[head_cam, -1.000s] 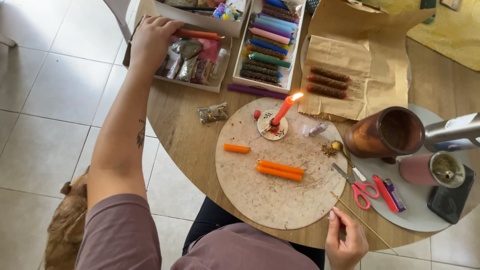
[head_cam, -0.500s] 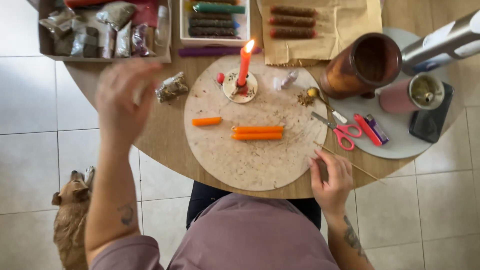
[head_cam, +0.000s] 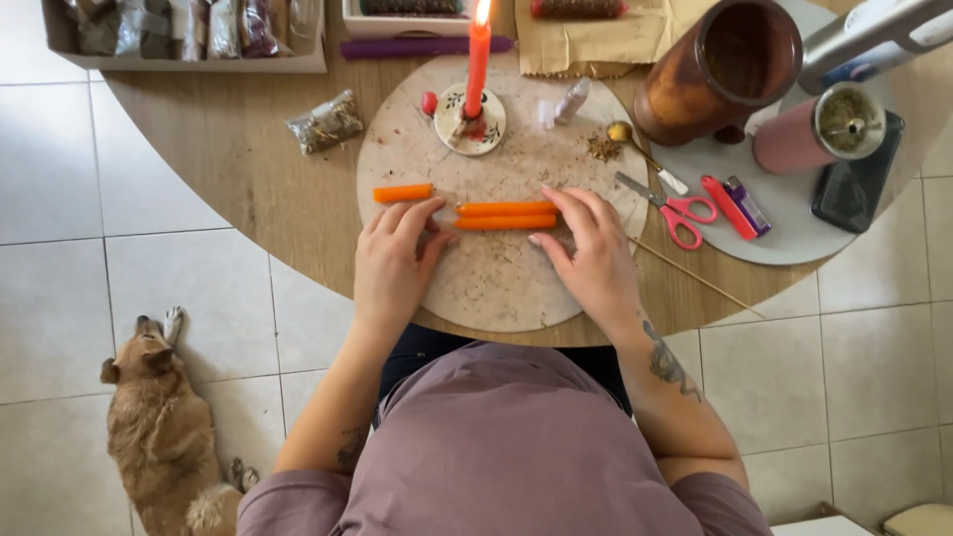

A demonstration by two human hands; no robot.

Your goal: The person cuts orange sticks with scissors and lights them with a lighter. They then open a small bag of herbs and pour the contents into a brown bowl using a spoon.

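Just orange candles (head_cam: 506,215) between hands (head_cam: 496,263)

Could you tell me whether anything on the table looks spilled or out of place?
Yes: dried herb crumbs lie scattered on the round board beside the spoon, and a short orange candle piece lies apart from the two long orange candles that both hands touch.

Both hands (head_cam: 392,263) (head_cam: 591,258) — orange candles (head_cam: 506,215)
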